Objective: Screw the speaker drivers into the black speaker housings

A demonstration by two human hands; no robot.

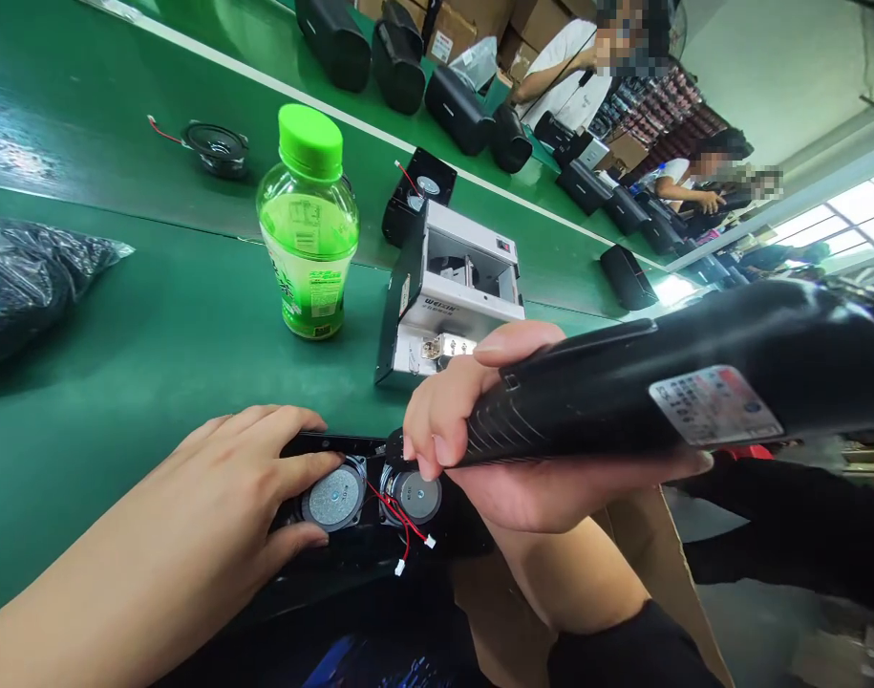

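Observation:
My right hand (479, 430) is closed around a black electric screwdriver (658, 392), its tip pointing down at a black speaker panel (357, 545) at the table's near edge. Two round speaker drivers sit in the panel: the left driver (334, 497) and the right driver (416, 495), with red wires and white plugs (408, 540) trailing from them. My left hand (243, 478) lies on the panel with fingers spread around the left driver, holding it down.
A green bottle (309, 225) stands on the green table (121, 363). Beside it is a white screw feeder box (451, 287). A loose speaker (218, 148) and black speaker housings (400, 57) lie on the conveyor. A black plastic bag (21, 277) is at left. Other people work at the far right.

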